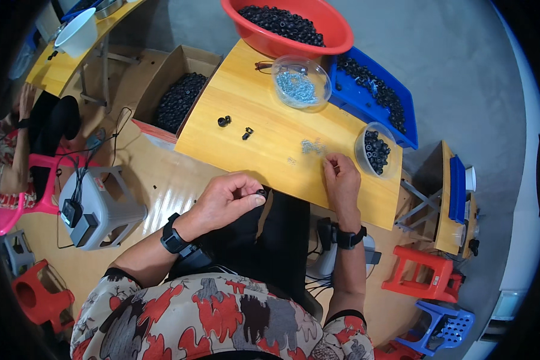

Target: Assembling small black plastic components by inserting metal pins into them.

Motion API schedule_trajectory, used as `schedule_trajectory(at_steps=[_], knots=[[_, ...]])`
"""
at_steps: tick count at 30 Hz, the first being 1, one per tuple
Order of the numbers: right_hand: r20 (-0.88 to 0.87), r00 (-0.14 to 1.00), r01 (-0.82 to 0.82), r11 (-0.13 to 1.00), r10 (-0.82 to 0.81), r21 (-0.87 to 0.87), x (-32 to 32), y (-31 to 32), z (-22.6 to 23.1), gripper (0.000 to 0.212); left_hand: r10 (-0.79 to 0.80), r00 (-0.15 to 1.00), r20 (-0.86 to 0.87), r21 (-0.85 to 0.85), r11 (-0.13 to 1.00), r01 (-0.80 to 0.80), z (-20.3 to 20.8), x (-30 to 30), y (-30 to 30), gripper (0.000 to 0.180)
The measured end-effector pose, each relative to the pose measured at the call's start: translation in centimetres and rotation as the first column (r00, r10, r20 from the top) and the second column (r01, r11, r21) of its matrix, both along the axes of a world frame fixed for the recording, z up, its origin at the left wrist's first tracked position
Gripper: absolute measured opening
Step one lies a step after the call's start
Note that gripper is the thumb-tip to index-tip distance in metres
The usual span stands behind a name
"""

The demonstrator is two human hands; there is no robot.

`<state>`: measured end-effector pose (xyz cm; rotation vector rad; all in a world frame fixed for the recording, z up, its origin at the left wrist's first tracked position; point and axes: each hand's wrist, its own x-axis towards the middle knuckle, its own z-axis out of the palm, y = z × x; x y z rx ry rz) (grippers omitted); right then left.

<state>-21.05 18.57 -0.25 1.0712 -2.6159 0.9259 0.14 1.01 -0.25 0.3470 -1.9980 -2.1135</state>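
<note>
Between the thumb and fingers of my left hand [234, 197] is a small round black plastic part [261, 193], held just off the table's near edge. My right hand [342, 175] rests at the tabletop with its fingers drawn together, beside a small pile of silver screws [312, 146]; whatever its fingertips pinch is too small to make out. A clear tub of black round parts [376, 152] stands just right of that hand. Farther back sits a clear tub of silver screws [296, 87]. A few loose black parts [224, 121] lie on the left of the table.
A red basin [345, 41] and a blue tray [404, 96], both holding black parts, stand at the table's far side. Glasses [263, 66] lie near the screw tub. Left of the table is a cardboard box [145, 102]. Another person [19, 141] sits at far left.
</note>
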Motion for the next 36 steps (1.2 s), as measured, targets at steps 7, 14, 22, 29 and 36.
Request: schedule_trajectory(at_steps=[7, 14, 22, 29, 36], knots=[[0.113, 0.983, -0.137, 0.988, 0.144, -0.069, 2.9, -2.0, 0.2, 0.007, -0.025, 0.999, 0.024, -0.011, 1.000, 0.026, 0.3, 0.2, -0.2, 0.010], [-0.025, 0.984, -0.173, 0.985, 0.174, 0.026, 3.1, -3.8, -0.1, 0.009, -0.042, 0.999, 0.022, 0.027, 0.999, 0.042, 0.1, 0.2, -0.2, 0.010], [-0.080, 0.977, -0.191, 0.975, 0.200, 0.111, 3.5, -4.5, 0.3, 0.011, -0.049, 0.999, 0.012, 0.021, 0.999, 0.048, 0.0, 0.2, -0.4, 0.010], [-0.059, 0.975, -0.212, 0.977, 0.214, 0.033, 3.4, -4.8, -0.2, 0.009, -0.036, 0.999, 0.013, -0.005, 0.999, 0.036, 0.1, 0.1, -0.4, 0.010], [-0.163, 0.959, -0.254, 0.958, 0.231, -0.135, 4.6, -5.0, 1.5, 0.010, -0.007, 1.000, -0.020, 0.093, 0.996, 0.009, 0.0, 0.1, -0.5, 0.012]])
